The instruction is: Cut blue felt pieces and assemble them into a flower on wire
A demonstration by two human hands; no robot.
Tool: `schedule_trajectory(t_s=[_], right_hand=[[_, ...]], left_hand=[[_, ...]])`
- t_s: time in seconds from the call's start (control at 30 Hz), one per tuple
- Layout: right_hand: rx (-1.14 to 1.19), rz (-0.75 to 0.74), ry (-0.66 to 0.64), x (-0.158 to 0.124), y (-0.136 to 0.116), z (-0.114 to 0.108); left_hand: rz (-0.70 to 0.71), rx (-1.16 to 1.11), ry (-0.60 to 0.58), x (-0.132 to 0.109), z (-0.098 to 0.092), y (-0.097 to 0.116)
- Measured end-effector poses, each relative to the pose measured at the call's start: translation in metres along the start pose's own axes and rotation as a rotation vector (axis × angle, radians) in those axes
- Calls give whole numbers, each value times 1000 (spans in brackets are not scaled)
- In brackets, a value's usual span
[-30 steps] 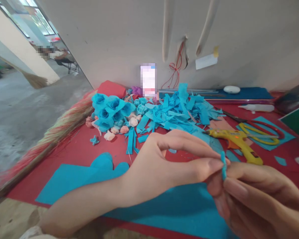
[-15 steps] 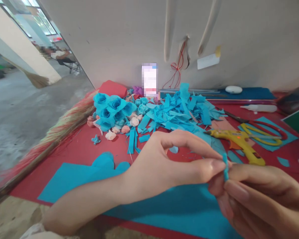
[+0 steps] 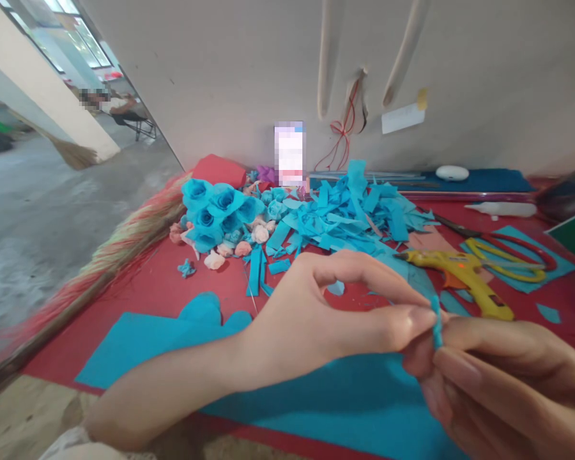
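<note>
A small twisted strip of blue crepe paper (image 3: 436, 319) is pinched between both hands at the lower right. My left hand (image 3: 335, 313) holds its upper part between thumb and forefinger. My right hand (image 3: 498, 377) grips the lower part with its fingertips, which hide some of the strip. Beneath the hands lies a large blue paper sheet (image 3: 316, 402) on the red tabletop (image 3: 148, 287). Just beyond the hands rests a yellow glue gun (image 3: 474, 275).
Blue paper scraps (image 3: 335, 211) are heaped at the back, beside blue paper flowers (image 3: 220, 204) and small pale rosettes (image 3: 260, 231). A phone (image 3: 290, 153) leans on the wall. Scissors (image 3: 517, 249) and a white glue bottle (image 3: 503, 209) lie right. A person (image 3: 119, 105) sits far left.
Both hands keep their pinch on the paper strip, with hardly any movement. The whole view has shifted very slightly.
</note>
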State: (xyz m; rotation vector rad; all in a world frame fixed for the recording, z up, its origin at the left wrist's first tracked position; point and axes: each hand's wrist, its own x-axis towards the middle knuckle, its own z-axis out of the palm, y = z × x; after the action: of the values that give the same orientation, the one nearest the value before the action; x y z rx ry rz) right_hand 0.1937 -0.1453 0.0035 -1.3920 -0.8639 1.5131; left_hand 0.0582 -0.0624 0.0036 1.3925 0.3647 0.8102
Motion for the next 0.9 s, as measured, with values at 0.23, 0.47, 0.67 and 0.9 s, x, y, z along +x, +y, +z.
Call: schedule_trajectory(t_s=[0.23, 0.47, 0.67, 0.9], right_hand=[[63, -58, 9, 1, 0, 2], [102, -61, -17, -1, -1, 2], [148, -65, -41, 1, -1, 0], [158, -69, -63, 0, 1, 0]], left_hand=[[-58, -16, 3, -1, 1, 0], [-89, -52, -15, -1, 1, 0], [-102, -126, -10, 1, 2, -3], [-119, -174, -5, 0, 3, -1]])
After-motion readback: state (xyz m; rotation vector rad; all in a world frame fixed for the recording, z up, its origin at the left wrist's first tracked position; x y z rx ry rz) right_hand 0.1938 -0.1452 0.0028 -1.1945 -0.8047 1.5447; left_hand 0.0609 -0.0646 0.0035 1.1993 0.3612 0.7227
